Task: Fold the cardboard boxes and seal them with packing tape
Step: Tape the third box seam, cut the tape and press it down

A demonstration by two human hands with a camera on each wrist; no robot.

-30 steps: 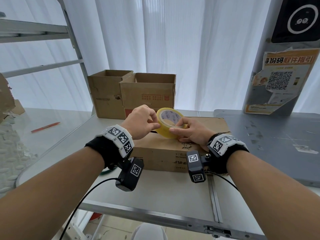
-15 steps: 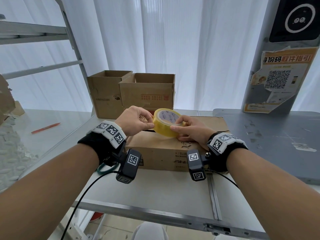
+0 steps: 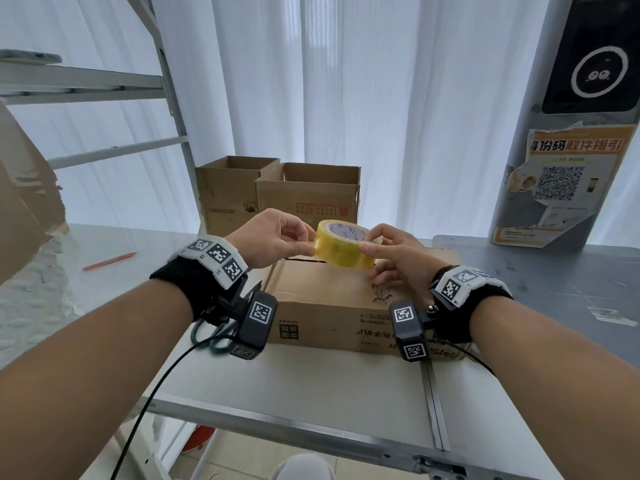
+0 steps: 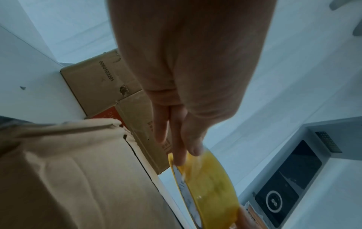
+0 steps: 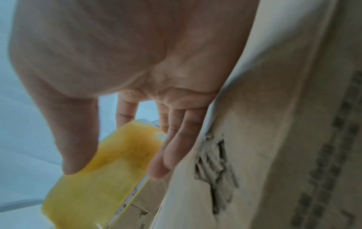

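My left hand (image 3: 273, 239) and right hand (image 3: 398, 258) pinch the yellow packing-tape roll (image 3: 343, 244), held clear above the closed brown cardboard box (image 3: 332, 306).

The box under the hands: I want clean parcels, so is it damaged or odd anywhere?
Yes. The closed cardboard box has a torn, scuffed patch on its top near the front edge, beside the right hand; the right wrist view shows the paper layer ripped there. The print on its front face reads upside down.
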